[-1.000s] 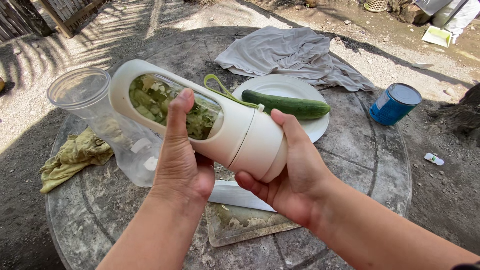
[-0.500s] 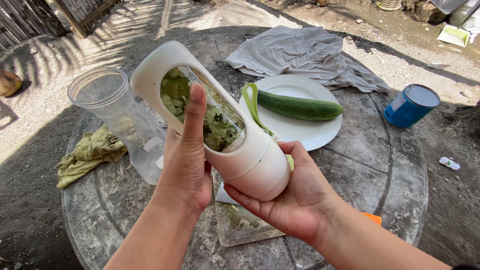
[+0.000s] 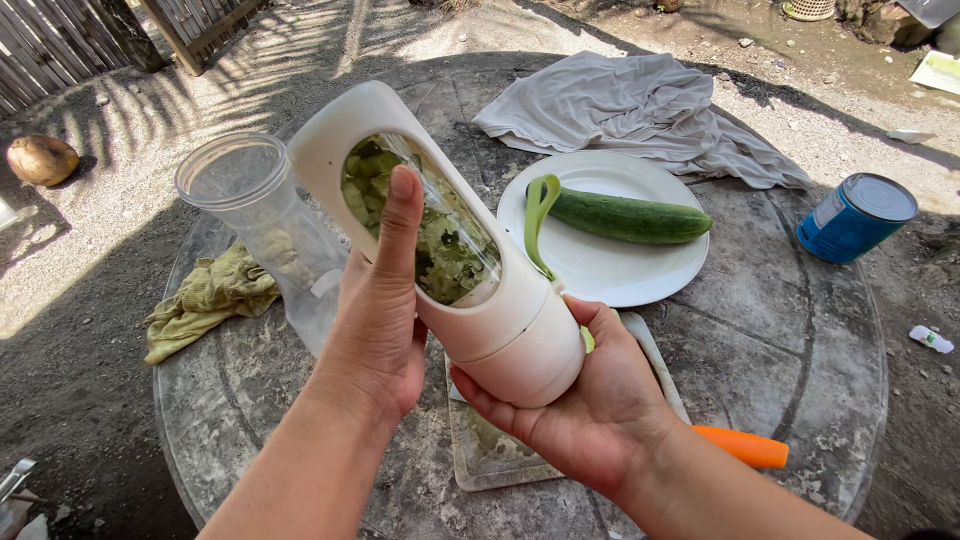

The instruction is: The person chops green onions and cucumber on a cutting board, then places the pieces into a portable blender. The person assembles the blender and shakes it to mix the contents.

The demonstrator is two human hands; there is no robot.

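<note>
Since half a second ago the white blender bottle point(image 3: 440, 250) has tipped a little steeper, its far end raised toward the clear cup point(image 3: 255, 215). The left hand point(image 3: 380, 310) lies flat along its clear window, fingers straight; the right hand point(image 3: 575, 400) cups the base from below, curled round it. A firm, even hold suits this — the green chopped bits inside shift easily. The bottle sits between both hands, above the cutting board point(image 3: 500, 450), near the plate point(image 3: 620, 275) with a cucumber point(image 3: 630, 217).
</note>
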